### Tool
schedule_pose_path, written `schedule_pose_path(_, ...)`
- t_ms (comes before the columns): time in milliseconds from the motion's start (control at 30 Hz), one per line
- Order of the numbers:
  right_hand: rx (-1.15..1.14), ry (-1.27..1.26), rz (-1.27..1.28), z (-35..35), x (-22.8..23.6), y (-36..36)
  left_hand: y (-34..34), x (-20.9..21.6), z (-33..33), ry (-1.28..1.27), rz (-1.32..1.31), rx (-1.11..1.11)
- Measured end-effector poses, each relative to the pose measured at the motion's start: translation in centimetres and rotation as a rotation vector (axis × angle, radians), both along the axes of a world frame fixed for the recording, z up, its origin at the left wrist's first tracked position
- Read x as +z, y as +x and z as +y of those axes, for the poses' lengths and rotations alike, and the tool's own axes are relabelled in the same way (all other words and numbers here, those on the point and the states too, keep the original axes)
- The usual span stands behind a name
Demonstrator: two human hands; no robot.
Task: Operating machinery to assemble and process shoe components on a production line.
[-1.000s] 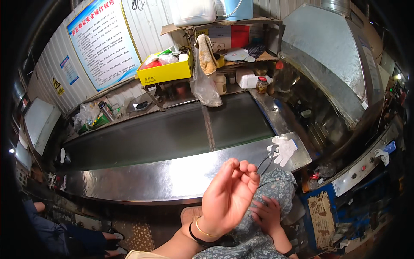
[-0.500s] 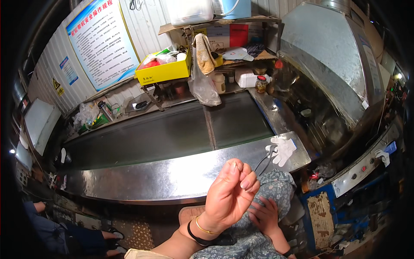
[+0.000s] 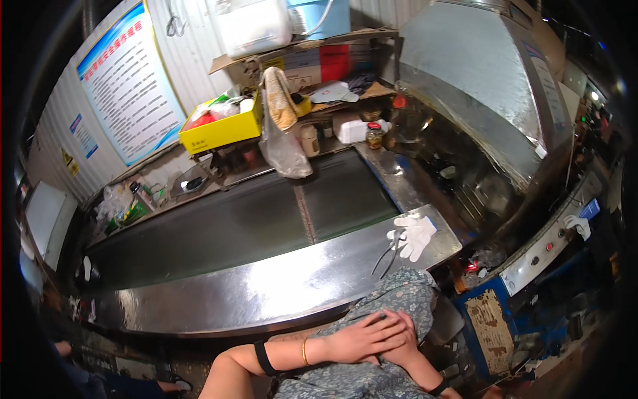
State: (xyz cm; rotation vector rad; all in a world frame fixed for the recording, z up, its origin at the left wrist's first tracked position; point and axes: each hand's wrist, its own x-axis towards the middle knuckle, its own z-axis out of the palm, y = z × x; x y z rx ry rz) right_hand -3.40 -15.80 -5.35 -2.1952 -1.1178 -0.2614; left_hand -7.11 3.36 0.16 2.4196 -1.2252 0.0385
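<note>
Both hands rest together on the blue-grey floral fabric (image 3: 365,296) over my lap. My left hand (image 3: 362,338), with a gold bangle and a black band at its wrist, lies flat across my right hand (image 3: 401,349), fingers stretched out and empty. Partly covered by it, my right hand shows some straight fingers and no object in it; a dark band circles its wrist. Beyond them, on the shiny metal ledge, dark-handled pliers (image 3: 387,256) lie against a white work glove (image 3: 415,234).
Behind the metal ledge (image 3: 232,292) runs a dark conveyor belt (image 3: 226,229) with a seam. A yellow box (image 3: 222,133), a hanging plastic bag (image 3: 282,156) and a jar (image 3: 374,137) stand along the back. A metal hood (image 3: 465,86) and control panel (image 3: 531,263) are at right. Another person's leg shows lower left.
My left hand, raised with curled fingers before, has come down onto my right hand in my lap. The view has shifted, and the pliers show more fully.
</note>
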Motion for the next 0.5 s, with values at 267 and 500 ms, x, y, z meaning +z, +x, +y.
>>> schedule_pose_path(267, -0.039, 0.079, 0.103, -0.3, -0.4, 0.4, 0.4, -4.1, -0.8, -0.219, 0.082, 0.084)
schedule_pose_path(500, -0.041, 0.037, 0.118, 0.2, -0.3, 0.1, 0.2, -4.1, -0.5, -0.246, 0.036, 0.118)
